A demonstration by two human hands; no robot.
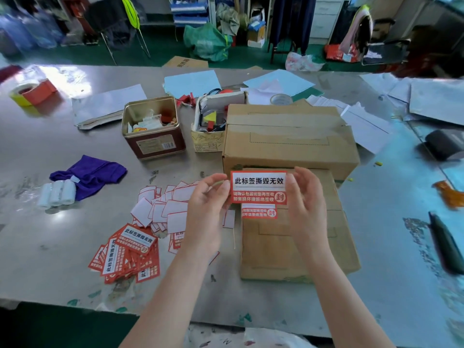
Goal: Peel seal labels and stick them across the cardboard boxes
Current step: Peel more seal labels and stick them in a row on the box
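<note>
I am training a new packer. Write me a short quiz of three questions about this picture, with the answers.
1. True or false: the near cardboard box already carries one seal label.
2. Which hands hold the raised seal label? A) left only B) right only C) both
3. Fill in: the stack of unpeeled labels lies ___ of the near box.

Key: 1 true. 2 C: left hand and right hand pinch its side edges. 3 left.

A red-and-white rectangular seal label (258,187) hangs upright, print facing out, between the fingertips of both hands. Directly below the fingers lies a flat brown cardboard box (296,237) bearing an identical stuck label (259,211); beyond the fingertips sits a larger taped cardboard box (288,136).
</note>
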